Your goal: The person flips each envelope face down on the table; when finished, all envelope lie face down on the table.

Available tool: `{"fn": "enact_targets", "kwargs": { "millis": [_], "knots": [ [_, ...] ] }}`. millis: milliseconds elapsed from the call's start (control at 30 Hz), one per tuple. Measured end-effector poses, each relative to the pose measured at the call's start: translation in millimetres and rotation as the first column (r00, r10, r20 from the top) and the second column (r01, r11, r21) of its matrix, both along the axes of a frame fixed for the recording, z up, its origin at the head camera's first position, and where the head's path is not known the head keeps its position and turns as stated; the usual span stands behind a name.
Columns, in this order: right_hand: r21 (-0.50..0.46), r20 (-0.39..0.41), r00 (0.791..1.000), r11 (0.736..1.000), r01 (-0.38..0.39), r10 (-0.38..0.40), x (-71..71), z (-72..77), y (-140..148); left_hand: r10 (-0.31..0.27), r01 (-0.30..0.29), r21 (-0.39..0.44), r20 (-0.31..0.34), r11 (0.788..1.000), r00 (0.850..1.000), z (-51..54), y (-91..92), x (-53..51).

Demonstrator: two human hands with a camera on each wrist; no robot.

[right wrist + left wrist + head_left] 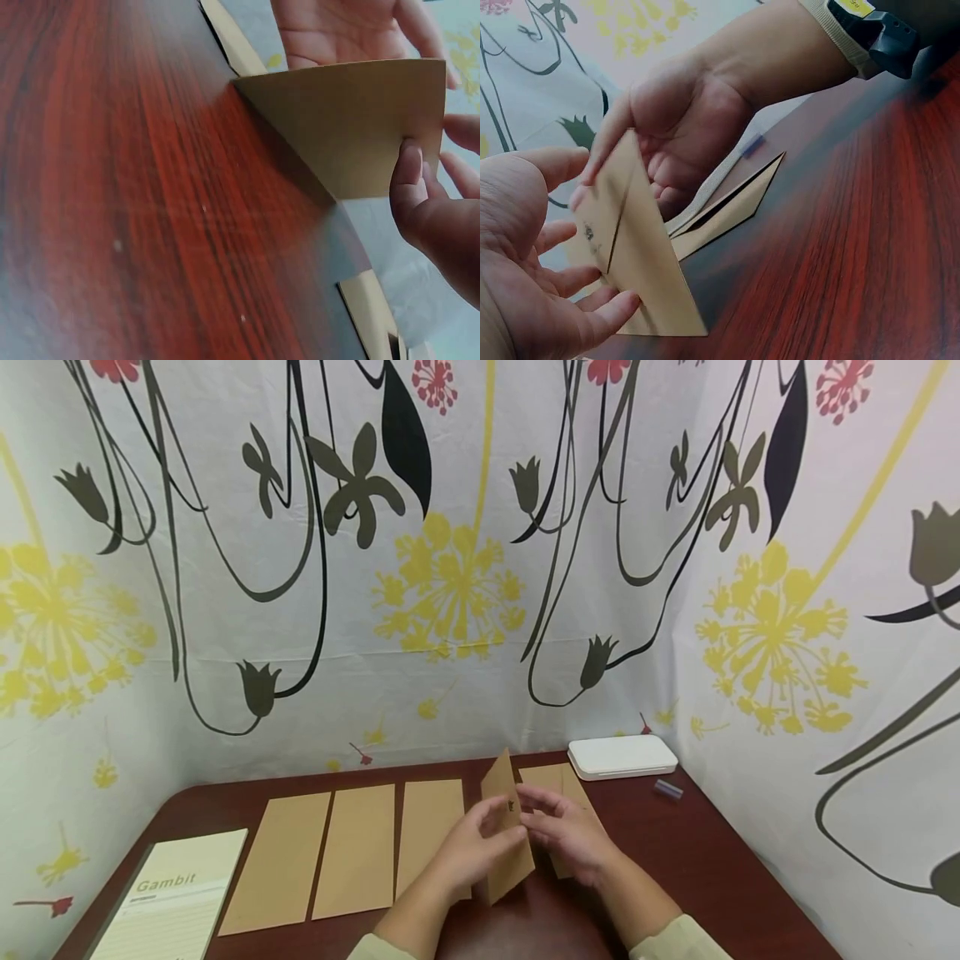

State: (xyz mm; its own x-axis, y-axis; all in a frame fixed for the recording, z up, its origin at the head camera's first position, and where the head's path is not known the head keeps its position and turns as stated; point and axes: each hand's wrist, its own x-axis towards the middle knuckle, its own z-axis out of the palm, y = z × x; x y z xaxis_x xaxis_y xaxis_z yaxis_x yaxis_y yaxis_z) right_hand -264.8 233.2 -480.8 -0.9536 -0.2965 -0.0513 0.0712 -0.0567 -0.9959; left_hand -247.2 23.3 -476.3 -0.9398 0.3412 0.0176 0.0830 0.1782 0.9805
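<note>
A brown kraft-paper envelope stands on edge between the two hands, tilted, with a small dark printed mark and a line on the face toward the left hand. My right hand pinches its edge; in the right wrist view the thumb lies on one face, with fingers beyond the edge. My left hand has its fingers spread along the marked face. Its fingertips are at the lower part; whether they all touch is unclear. Beneath the right hand lies another brown envelope, partly covered.
Three brown envelopes lie in a row to the left on the dark red table. A cream "Gambit" notepad lies at far left. At back right are a white case and a small bluish-grey piece. Patterned cloth surrounds the table.
</note>
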Motion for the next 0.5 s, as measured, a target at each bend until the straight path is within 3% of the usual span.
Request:
{"fn": "enact_targets", "kwargs": {
  "millis": [233, 400, 500],
  "knots": [
    [-0.011, -0.009, 1.0, 1.0, -0.03, 0.03, 4.5, 1.3, -7, -0.008, 0.003, 0.104, 0.043, 0.995, 0.999, 3.5, 3.5, 3.1],
    [0.002, 0.017, 0.998, 0.998, -0.068, 0.068, 4.2, -1.5, -7, -0.008, -0.009, 0.223, 0.077, 0.975, 0.997, 9.9, -1.2, -1.0],
    [0.019, 0.056, 0.996, 0.997, -0.076, 0.075, 2.6, -4.9, -5, 0.004, -0.026, 0.233, 0.094, 0.972, 0.996, 11.6, -6.9, -4.6]
  ]
}}
